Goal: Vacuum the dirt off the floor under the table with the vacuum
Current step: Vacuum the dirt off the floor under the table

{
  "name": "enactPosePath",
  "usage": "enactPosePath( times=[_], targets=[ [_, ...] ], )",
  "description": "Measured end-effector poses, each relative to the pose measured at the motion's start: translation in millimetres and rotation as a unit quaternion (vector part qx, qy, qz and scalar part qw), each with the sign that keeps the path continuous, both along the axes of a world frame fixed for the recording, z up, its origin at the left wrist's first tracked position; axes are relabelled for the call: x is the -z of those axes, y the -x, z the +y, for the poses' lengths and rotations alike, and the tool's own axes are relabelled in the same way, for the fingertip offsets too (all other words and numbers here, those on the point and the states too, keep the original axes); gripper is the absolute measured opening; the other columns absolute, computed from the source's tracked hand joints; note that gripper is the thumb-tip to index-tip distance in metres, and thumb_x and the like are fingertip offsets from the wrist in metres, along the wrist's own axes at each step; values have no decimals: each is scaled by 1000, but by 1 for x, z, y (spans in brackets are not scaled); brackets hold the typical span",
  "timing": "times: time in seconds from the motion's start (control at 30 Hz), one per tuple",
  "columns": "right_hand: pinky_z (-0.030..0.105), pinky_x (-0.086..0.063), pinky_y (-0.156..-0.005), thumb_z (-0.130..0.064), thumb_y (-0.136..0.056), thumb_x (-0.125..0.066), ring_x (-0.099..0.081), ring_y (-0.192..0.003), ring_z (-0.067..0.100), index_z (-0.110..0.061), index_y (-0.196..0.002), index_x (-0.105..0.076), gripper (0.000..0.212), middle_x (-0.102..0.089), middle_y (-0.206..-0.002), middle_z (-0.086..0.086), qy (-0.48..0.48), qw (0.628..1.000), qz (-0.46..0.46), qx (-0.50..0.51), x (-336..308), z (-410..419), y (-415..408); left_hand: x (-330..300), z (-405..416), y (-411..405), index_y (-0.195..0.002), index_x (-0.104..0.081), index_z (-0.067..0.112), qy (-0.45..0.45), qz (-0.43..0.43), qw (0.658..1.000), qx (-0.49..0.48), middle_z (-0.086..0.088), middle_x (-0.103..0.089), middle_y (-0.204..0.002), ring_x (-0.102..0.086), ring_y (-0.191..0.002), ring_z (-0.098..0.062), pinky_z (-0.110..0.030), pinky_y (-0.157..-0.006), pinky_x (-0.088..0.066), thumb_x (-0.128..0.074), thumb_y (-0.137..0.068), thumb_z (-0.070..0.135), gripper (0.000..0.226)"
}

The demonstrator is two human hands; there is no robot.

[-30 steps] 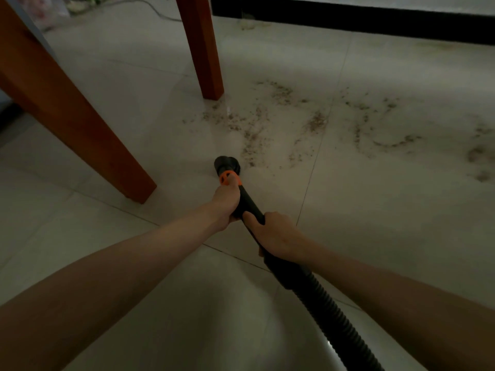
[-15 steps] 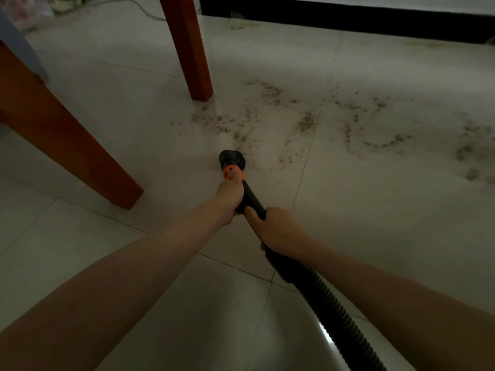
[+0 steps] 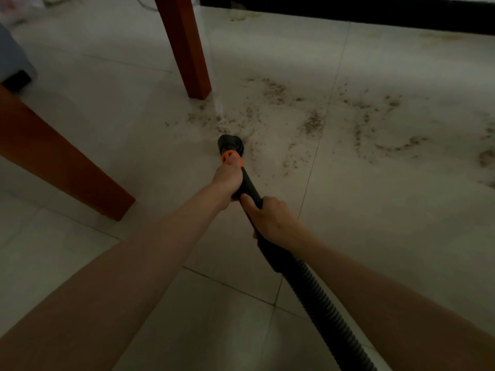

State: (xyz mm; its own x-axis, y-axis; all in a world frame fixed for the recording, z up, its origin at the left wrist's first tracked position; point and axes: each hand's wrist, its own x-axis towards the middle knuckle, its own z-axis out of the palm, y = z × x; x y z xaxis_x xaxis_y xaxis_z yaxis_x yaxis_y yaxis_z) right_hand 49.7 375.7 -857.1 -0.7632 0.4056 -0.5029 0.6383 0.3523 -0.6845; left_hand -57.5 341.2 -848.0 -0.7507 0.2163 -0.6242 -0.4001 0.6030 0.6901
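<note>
The left hand (image 3: 227,178) grips the black vacuum wand (image 3: 250,187) just behind its orange collar (image 3: 231,158), and the right hand (image 3: 270,219) holds the same wand lower down, where the ribbed black hose (image 3: 318,298) begins. Against the view a second earlier, the round black nozzle (image 3: 231,143) has advanced from bare tile to the near edge of the scattered brown dirt (image 3: 278,113), so pickup appears only just begun, with most of the debris untouched. The surface is pale glossy floor tile (image 3: 388,210) in a dim room, two reddish-brown wooden table legs (image 3: 187,49) standing left of the dirt and a dark skirting (image 3: 348,12) along the far wall.
</note>
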Motion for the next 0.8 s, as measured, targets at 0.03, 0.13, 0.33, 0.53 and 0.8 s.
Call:
enactPosePath(
  times=[0.03, 0.13, 0.33, 0.53, 0.8],
  targets=[
    [31, -54, -62, -52, -97, -36, -58, -51, 17, -9, -85, -52, 48, -65, -71, 8, 1, 1000, 1, 4, 2, 2, 4, 1, 2, 4, -130, -43, 4, 1, 4, 1000, 1, -17, -54, -118, -55, -105, -29, -34, -75, -47, -19, -101, 47, 57],
    [30, -54, -61, -52, -97, -36, -57, -51, 16, -13, -78, -47, 44, -63, -70, 7, -10, 1000, 1, 3, 6, 7, 13, 5, 7, 13, -130, -43, 4, 7, 12, 1000, 3, -16, -53, -124, -54, -110, -31, -34, -75, -47, -18, -100, 49, 59],
    [33, -54, -64, -54, -96, -35, -63, -63, 23, -9, -89, -50, 48, -68, -80, 11, -37, 999, -5, -12, 12, 10, 25, 10, 10, 23, -127, -45, 3, 7, 22, 1000, 3, -16, -55, -116, -55, -101, -30, -34, -73, -48, -19, -100, 49, 59],
    [35, -56, -66, -55, -96, -35, -64, -67, 24, -11, -86, -48, 47, -68, -83, 12, -42, 999, -12, -29, 11, 5, 20, 12, 3, 19, -126, -47, 3, 12, 16, 1000, -5, -16, -56, -118, -56, -105, -31, -37, -79, -50, -19, -100, 50, 61],
    [31, -55, -63, -56, -96, -33, -59, -56, 18, -17, -77, -44, 45, -64, -73, 6, -49, 997, -29, -53, -2, -9, -21, 15, -18, -15, -126, -47, 1, -7, -1, 1000, -13, -16, -56, -110, -57, -103, -31, -41, -88, -51, -19, -99, 50, 62]
  ],
)
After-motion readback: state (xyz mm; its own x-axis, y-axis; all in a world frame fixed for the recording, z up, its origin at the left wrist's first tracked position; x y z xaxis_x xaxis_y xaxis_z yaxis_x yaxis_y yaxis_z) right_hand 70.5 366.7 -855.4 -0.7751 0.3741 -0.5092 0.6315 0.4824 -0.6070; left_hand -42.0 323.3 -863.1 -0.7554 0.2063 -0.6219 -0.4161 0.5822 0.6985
